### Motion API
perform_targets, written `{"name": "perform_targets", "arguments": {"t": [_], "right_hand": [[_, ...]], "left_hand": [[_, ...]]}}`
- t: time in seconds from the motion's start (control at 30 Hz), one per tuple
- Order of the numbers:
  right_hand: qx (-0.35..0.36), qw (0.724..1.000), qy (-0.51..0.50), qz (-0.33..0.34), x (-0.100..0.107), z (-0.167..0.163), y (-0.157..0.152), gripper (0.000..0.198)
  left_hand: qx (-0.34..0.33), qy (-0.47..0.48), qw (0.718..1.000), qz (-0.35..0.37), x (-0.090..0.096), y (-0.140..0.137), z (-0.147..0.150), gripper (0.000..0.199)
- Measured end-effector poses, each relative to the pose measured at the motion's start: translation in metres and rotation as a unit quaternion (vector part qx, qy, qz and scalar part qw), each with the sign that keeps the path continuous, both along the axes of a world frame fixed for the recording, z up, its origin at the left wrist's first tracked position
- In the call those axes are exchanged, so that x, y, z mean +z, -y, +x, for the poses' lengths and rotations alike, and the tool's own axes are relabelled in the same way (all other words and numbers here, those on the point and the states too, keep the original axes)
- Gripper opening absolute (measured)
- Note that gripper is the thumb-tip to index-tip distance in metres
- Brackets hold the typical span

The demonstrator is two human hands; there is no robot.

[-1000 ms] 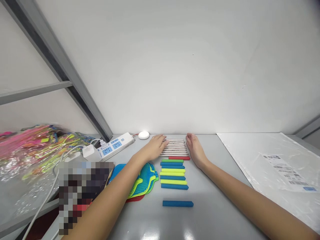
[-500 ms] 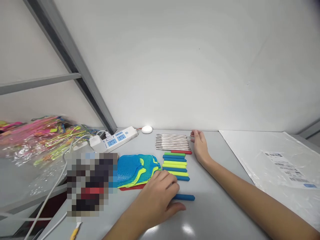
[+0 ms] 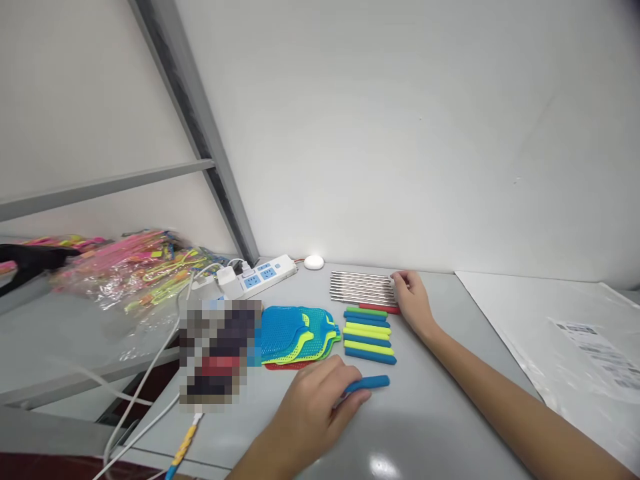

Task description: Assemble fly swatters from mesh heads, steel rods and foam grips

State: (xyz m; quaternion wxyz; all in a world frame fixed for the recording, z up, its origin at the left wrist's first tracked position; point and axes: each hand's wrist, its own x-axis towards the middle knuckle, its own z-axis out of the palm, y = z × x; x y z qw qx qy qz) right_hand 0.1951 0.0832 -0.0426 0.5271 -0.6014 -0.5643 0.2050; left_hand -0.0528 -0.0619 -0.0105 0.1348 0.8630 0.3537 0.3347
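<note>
My left hand (image 3: 325, 400) pinches a blue plastic handle sleeve (image 3: 374, 382) between thumb and fingers, its free end pointing right. At the right ends of a row of thin metal rods (image 3: 357, 285), my right hand (image 3: 410, 297) has its fingers curled in on a rod tip; the fingertips are partly hidden. Just below the rods lies a red sleeve (image 3: 385, 309), partly behind the green sleeve (image 3: 367, 312). Several blue and yellow sleeves (image 3: 369, 343) lie in a column beneath it. Left of them is a pile of mesh fly swatter heads (image 3: 283, 330), blue, yellow and red.
A white power strip (image 3: 263, 277) with plugs and cables stands at the back left near a white round object (image 3: 314, 263). A pixelated item (image 3: 220, 353) lies at left. Bagged colourful goods (image 3: 135, 267) fill the left shelf; a white plastic bag (image 3: 550, 333) covers the right side.
My left hand has gripped the blue sleeve and tilted its free end up. My right hand has closed in on the rod ends. The view has shifted left.
</note>
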Motion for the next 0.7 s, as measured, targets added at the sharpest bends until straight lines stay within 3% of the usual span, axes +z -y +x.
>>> {"name": "perform_targets", "arguments": {"t": [0.17,0.27,0.43,0.6,0.7], "right_hand": [[0.080,0.988,0.129,0.002,0.009,-0.002,-0.007,0.026],[0.133,0.968,0.214,-0.021,0.020,-0.006,-0.022,0.023],[0.182,0.928,0.319,-0.057,0.036,-0.021,-0.065,0.019],[0.232,0.886,0.386,-0.109,0.035,-0.033,-0.095,0.016],[0.250,0.867,0.408,-0.136,0.031,-0.034,-0.103,0.026]], "left_hand": [[-0.006,0.105,0.994,0.033,0.000,0.003,-0.007,0.012],[-0.009,0.078,0.997,0.027,0.001,0.003,-0.006,0.007],[-0.003,0.013,0.999,0.032,-0.003,0.000,-0.001,0.027],[0.015,0.019,0.999,0.031,-0.020,-0.005,0.004,0.035],[0.010,0.021,0.998,0.051,-0.029,-0.008,0.007,0.036]]}}
